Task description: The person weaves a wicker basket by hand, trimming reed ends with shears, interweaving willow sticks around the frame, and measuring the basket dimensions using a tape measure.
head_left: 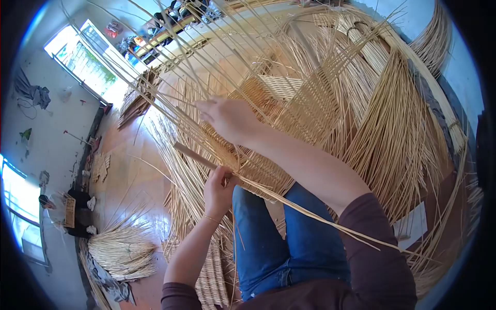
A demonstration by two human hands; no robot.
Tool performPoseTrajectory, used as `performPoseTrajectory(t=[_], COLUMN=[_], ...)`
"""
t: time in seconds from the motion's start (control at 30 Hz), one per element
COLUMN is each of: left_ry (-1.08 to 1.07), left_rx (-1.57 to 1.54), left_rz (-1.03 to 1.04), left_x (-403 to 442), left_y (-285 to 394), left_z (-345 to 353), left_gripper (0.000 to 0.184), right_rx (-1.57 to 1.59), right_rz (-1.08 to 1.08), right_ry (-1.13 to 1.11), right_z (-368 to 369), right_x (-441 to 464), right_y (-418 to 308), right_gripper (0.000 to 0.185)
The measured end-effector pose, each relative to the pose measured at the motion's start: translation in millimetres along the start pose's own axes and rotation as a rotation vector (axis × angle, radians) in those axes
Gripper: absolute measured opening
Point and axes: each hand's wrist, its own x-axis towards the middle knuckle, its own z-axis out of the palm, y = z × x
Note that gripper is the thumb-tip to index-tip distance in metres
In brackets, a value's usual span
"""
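A partly woven wicker basket (279, 93) stands in front of my knees, with long upright wicker rods (227, 46) rising from its edge. Low at its near left corner, my left hand (219, 192) is closed around wicker strands, beside the end of a thick wooden stick (194, 155). From there several loose strands (310, 212) trail to the right under my right forearm. Higher up, my right hand (230, 119) reaches across the basket to the left side rods. Its fingers are bent together on a thin rod, slightly blurred; the palm side is hidden.
Large bundles of wicker rods (398, 113) lie to the right, near the wall. Another bundle (121, 250) rests on the floor at lower left. A woven panel (206, 274) is beside my left leg. Cluttered shelving (165, 33) stands at the back, near a bright doorway (85, 59).
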Motion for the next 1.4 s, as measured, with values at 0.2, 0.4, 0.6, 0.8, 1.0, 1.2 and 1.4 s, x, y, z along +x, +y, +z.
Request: performPoseTrajectory(t=[0.2, 0.4, 0.6, 0.8, 1.0, 1.2, 1.4], left_ry=[-0.044, -0.206, -0.694, -0.450, -0.805, -0.376, -0.043], left_rx=[-0.084, 0.367, 0.875, 0.226, -0.205, 0.048, 0.197], left_rz=[-0.151, 0.082, 0.054, -0.007, -0.308, -0.206, -0.019], left_x=[1, 2, 37, 80, 94, 100, 91], left_y=[-4, 15, 99, 73, 98, 72, 57], left_z=[-2, -17, -57, 6, -16, 23, 48], left_gripper=[0.022, 0.042, 0.042, 0.041, 0.054, 0.027, 0.018], right_rx=[0.209, 0.317, 0.797, 0.917, 0.879, 0.368, -0.268], right_rz=[0.175, 0.258, 0.626, 0.724, 0.713, 0.475, -0.006], right_ry=[0.000, 0.353, 0.442, 0.473, 0.421, 0.324, -0.052], right_z=[-23, -25, -32, -33, -41, -40, -35], right_x=[-20, -102, -111, -112, -112, -96, -18], right_y=[6, 71, 79, 79, 80, 77, 47], right_gripper=[0.059, 0.061, 0.044, 0.043, 0.038, 0.035, 0.037])
